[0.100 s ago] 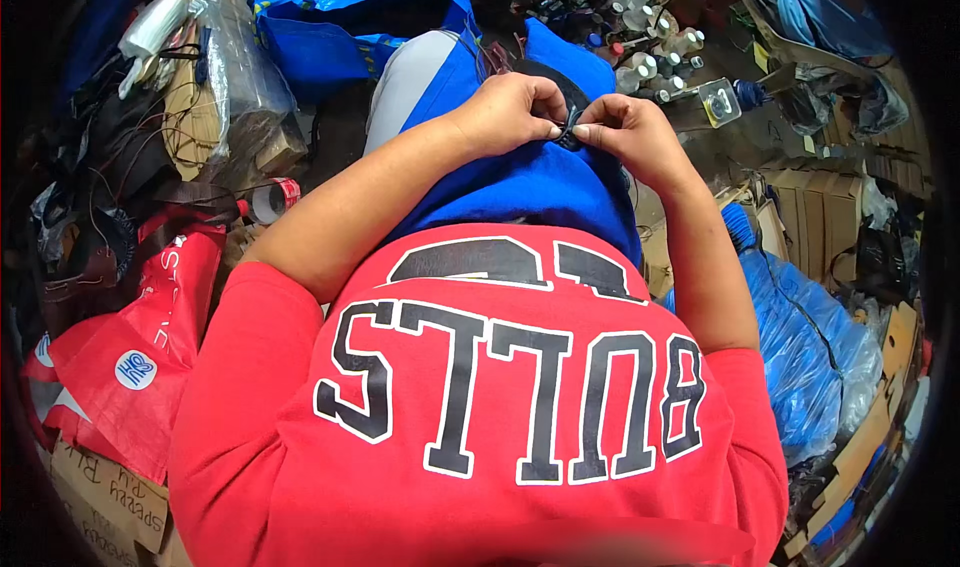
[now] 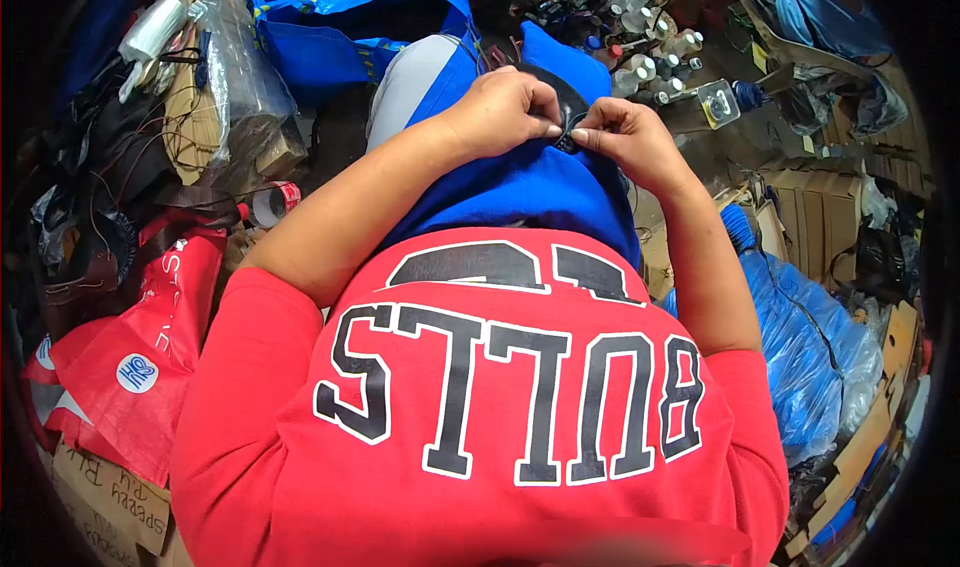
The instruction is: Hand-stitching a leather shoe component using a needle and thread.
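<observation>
In my lap, over blue cloth, rests a black piece with a curved edge that looks like a shoe. My left hand is closed in a pinch at its near edge, thumb against bent fingers. Close beside it, my right hand pinches the same near edge from the other side. The two thumbs almost meet over a small dark section there. My fingers cover much of the piece, and fine details between the fingertips are too small to tell.
Small bottles cluster at the far right, near a clear plastic container. A blue bag stands open at the far left. Left are a red bag and a tape roll; right, blue plastic wrapping and cardboard.
The black piece has tilted slightly, so more of its dark surface shows between my hands. Both hands keep their pinch and have barely shifted.
</observation>
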A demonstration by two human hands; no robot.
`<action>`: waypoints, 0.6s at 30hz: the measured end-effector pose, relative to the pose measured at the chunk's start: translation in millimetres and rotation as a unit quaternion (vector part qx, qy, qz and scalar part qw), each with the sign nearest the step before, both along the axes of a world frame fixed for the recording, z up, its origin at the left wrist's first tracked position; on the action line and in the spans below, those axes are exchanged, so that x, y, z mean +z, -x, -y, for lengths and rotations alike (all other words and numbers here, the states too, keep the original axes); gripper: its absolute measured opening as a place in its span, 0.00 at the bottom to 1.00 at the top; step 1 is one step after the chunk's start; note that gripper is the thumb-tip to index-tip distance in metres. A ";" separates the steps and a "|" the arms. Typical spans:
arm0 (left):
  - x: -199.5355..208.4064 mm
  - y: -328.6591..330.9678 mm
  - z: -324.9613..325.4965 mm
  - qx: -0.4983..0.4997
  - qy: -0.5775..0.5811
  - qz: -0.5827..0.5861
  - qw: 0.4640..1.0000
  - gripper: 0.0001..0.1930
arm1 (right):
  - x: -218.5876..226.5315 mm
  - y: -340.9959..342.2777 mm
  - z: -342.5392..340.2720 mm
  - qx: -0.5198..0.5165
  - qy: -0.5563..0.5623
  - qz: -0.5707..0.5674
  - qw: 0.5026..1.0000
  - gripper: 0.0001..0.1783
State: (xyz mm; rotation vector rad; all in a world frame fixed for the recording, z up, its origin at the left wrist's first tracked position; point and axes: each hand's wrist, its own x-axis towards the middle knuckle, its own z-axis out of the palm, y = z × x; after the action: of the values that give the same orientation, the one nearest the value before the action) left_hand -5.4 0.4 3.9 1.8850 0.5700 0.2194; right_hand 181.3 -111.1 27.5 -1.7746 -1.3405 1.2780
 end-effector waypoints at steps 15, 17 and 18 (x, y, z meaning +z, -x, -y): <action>17.9 5.7 -2.5 -0.049 -0.083 -0.020 0.995 0.06 | 10.5 -23.8 50.6 -0.068 -0.055 -0.074 0.993 0.08; 17.4 3.7 -1.6 -0.068 -0.128 0.007 0.989 0.06 | 22.5 -35.5 51.7 -0.063 -0.134 -0.034 0.988 0.07; 17.9 2.6 -1.3 -0.076 -0.144 0.006 0.987 0.06 | 28.2 -43.9 47.4 -0.054 -0.147 -0.002 0.988 0.08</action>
State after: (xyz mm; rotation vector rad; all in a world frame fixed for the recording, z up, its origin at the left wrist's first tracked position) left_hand -8.0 1.7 21.9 2.1943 0.4001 0.2225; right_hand 225.1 -158.6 55.7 -1.6138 -1.3355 0.9683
